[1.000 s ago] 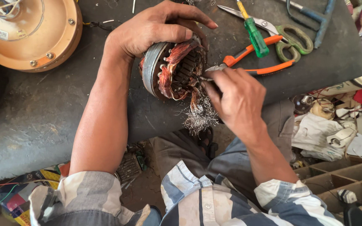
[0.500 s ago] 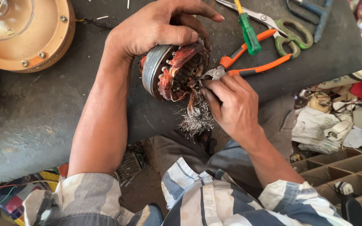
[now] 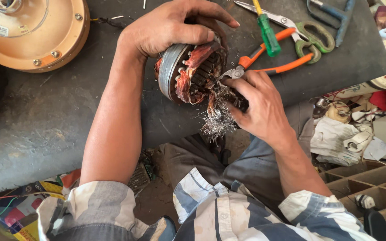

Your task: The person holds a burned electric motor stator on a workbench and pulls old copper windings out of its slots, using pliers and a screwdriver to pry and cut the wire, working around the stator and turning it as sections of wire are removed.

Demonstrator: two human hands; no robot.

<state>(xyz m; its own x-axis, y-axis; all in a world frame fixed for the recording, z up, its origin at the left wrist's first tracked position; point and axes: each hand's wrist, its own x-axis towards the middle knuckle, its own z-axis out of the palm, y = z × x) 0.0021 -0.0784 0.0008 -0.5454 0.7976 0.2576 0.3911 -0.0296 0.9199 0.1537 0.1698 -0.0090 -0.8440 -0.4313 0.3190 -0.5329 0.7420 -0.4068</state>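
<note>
Stator (image 3: 190, 73) clamped in your left hand (image 3: 166, 29); right hand (image 3: 258, 105) apparently grips loose wire (image 3: 215, 120), whose strands could cut skin.

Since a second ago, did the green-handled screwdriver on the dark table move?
No. The green-handled screwdriver lies across the scissors as before; only the camera shifted.

Repair workshop: worn dark desk (image 3: 45, 129) w/ scissors (image 3: 291, 24), green screwdriver (image 3: 268, 33), orange-handled pliers (image 3: 264, 60), a fan motor housing (image 3: 32, 31), parts bins (image 3: 362, 183), loose wires.
</note>
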